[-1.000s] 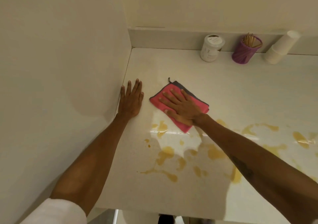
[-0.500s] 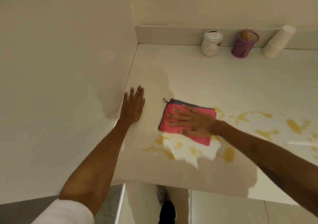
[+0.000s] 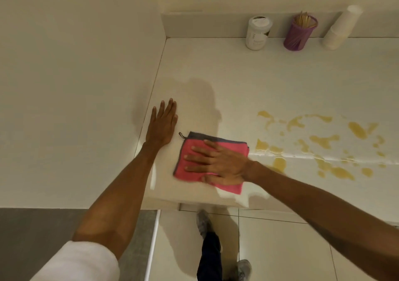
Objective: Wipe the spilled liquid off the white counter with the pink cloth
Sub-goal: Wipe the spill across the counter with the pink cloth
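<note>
The folded pink microfibre cloth with a dark grey edge is lying flat near the lower middle of the frame, close to the front lip of the smooth white stone counter, with a small dark hanging loop sticking out at its upper left corner. The right hand is pressing down on it with fingers spread wide and flat, palm over the cloth's right half, not pinching anything. The cloth is looking soft, light and limp, likely grippy when dry yet prone to sliding and bunching on a wet glossy surface, so a broad flat palm over its centre is probably the best hold; gripping by the loop or a corner would let it unfold. Just to the right of the cloth, the yellowish spilled liquid is sitting in scattered puddles and streaks running toward the right edge of the frame, so most of the wiping appears undone. The left hand is resting open and flat on the counter by the wall, left of the cloth, apart from it. In the upper right, a white lidded jar, a purple holder of wooden sticks and a leaning stack of white paper cups are standing against the backsplash, well apart from the spill.
</note>
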### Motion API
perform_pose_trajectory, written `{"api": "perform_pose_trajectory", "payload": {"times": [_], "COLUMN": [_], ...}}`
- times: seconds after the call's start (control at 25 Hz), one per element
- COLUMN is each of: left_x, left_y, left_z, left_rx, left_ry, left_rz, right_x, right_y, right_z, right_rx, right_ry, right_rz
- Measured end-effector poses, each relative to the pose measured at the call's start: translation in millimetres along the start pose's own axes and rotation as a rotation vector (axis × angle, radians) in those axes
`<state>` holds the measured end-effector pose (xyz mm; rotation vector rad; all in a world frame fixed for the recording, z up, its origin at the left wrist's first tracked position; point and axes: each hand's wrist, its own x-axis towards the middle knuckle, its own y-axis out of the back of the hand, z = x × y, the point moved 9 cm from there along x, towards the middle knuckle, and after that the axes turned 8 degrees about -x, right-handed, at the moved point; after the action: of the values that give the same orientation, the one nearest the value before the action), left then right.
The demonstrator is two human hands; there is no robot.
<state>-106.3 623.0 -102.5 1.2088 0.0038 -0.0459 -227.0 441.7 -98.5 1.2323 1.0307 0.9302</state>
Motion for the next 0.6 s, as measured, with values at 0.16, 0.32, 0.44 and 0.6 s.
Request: {"api": "perform_pose_trajectory", "payload": {"times": [0.16, 0.32, 0.44, 0.6], "left_x": [-16, -22, -23, -40], "left_y": [-3, -7, -8, -7], "left_z": [5, 12, 14, 24], "left_rx": [0.010, -0.009, -0.019, -0.061], "left_ry": [0.013, 0.017, 0.035, 0.095], "left_rz": [-0.002, 0.009, 0.014, 0.044], "right_x": [-49, -16, -3, -77], "right_y": [-9, -9, -13, -5], "right_z": [39, 48, 8, -15], "right_rx": [-0.003, 0.036, 0.013, -0.020], "right_ry": [0.016, -0.300, -0.282, -0.102], "right_rz": [-0.061, -0.025, 0.028, 0.047]}}
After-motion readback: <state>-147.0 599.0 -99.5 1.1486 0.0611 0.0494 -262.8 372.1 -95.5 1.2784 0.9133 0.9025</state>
